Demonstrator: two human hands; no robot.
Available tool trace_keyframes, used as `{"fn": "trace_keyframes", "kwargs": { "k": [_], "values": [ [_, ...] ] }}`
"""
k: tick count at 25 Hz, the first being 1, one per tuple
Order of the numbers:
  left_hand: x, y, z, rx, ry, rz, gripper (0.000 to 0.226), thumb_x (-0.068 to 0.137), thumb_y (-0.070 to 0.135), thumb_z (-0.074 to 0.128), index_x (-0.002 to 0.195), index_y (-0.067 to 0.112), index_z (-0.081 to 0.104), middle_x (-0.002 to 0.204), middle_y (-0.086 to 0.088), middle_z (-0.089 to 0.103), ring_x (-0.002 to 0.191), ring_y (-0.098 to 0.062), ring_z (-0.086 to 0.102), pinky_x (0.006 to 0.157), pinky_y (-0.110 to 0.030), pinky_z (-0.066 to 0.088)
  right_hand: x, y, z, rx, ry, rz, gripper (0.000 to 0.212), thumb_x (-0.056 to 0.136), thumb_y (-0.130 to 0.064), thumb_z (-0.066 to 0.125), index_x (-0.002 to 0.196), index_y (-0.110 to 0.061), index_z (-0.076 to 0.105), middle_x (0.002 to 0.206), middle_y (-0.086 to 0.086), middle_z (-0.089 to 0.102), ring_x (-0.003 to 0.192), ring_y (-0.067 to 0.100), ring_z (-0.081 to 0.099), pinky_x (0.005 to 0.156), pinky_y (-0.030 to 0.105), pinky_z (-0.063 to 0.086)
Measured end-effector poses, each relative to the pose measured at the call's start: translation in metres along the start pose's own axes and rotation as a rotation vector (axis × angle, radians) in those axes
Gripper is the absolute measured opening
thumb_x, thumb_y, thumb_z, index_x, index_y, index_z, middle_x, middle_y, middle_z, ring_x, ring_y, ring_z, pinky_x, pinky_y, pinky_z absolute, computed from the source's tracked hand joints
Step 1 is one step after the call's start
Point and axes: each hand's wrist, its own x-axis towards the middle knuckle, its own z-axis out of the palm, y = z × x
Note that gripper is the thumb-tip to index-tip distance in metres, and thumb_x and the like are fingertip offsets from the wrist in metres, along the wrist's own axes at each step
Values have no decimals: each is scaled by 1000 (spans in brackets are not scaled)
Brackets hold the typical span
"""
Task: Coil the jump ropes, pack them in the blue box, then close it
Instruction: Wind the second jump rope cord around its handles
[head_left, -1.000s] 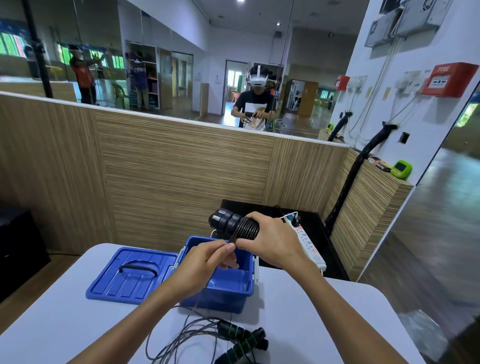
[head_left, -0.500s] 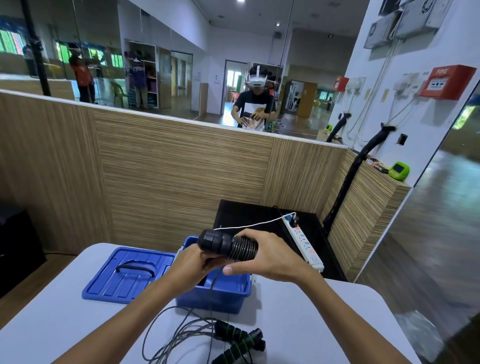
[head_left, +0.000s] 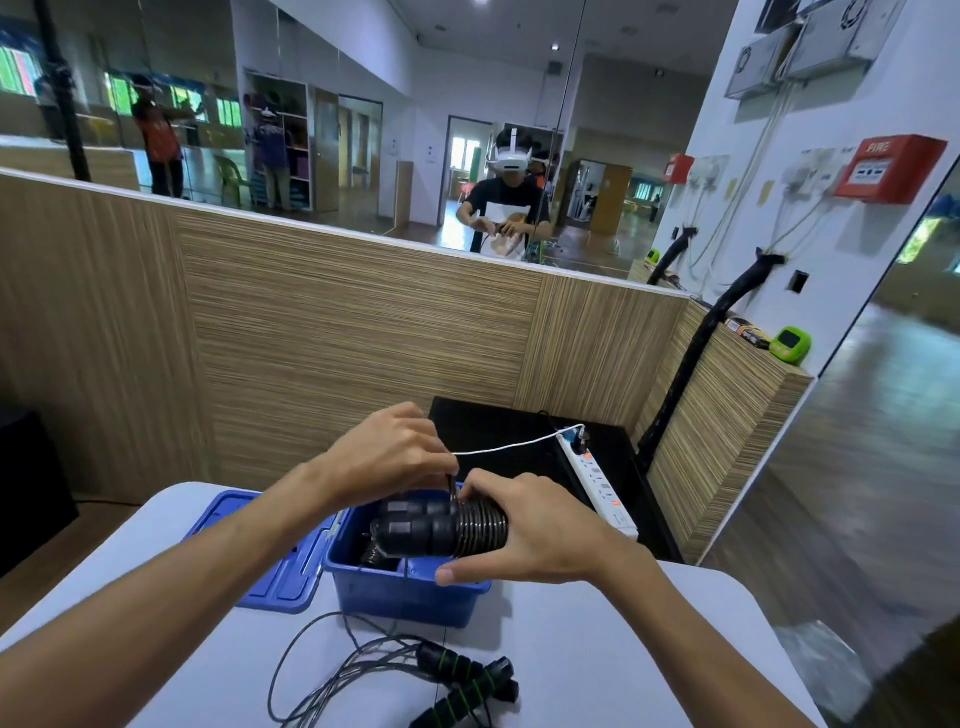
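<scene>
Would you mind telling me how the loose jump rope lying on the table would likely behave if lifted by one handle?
The loose jump rope would probably be floppy: its thin cord lies in slack loops. The other padded handle would likely dangle and swing. The cord may snag, since the loops overlap.

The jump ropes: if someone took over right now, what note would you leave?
Right hand grips the handles of the wound jump rope above the open blue box. Left hand pinches its cord end at the coil.
Done: this rope looks nearly wound; something dark lies in the box, unclear what.
Left: pack it, coil the green-banded rope lying loose on the table, fit the lid lying left of the box.
</scene>
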Motion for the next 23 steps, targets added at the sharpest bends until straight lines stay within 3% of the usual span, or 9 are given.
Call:
{"fn": "trace_keyframes", "kwargs": {
  "k": [3, 8, 13, 19, 23],
  "values": [
    [5, -2, -14, 95, 116, 86, 20, 98, 38, 55, 84, 24, 59, 72, 9, 61, 68, -14, 57, 73, -30, 47, 0, -3, 8, -189, 21, -4, 67, 70, -87, 54, 110, -34, 51, 84, -10, 65, 78, 13, 61, 72, 34, 50],
    [-6, 5, -31, 182, 226, 83, 25, 99, 28, 53, 75, 19, 53, 70, 4, 56, 68, -19, 53, 68, -33, 48, 4, 2, 20, -179, 52, 62, 76, 71, -93, 42, 124, -39, 46, 88, -8, 67, 82, 18, 63, 77, 37, 51],
    [-10, 17, -37, 245, 189, 93, 17, 91, 13, 57, 75, 19, 54, 72, 3, 55, 65, -18, 53, 61, -31, 45, 13, -2, 25, -241, 95, 77, 69, 76, -86, 44, 130, -45, 35, 78, -2, 66, 72, 25, 62, 71, 39, 52],
    [-14, 25, -38, 217, 152, 90, 16, 89, 12, 52, 75, 18, 55, 73, 3, 56, 60, -17, 53, 51, -29, 42, 14, -8, 30, -321, 84, 111, 63, 79, -82, 49, 125, -42, 36, 59, -9, 41, 64, 25, 50, 61, 35, 36],
    [-19, 41, -40, 130, 117, -31, 8, 87, 15, 56, 80, 18, 60, 75, 3, 55, 60, -17, 55, 42, -30, 43, 15, 0, 32, -298, 167, 158, 60, 79, -81, 50, 122, -42, 35, 83, -3, 66, 77, 29, 64, 65, 37, 48]
  ]
}}
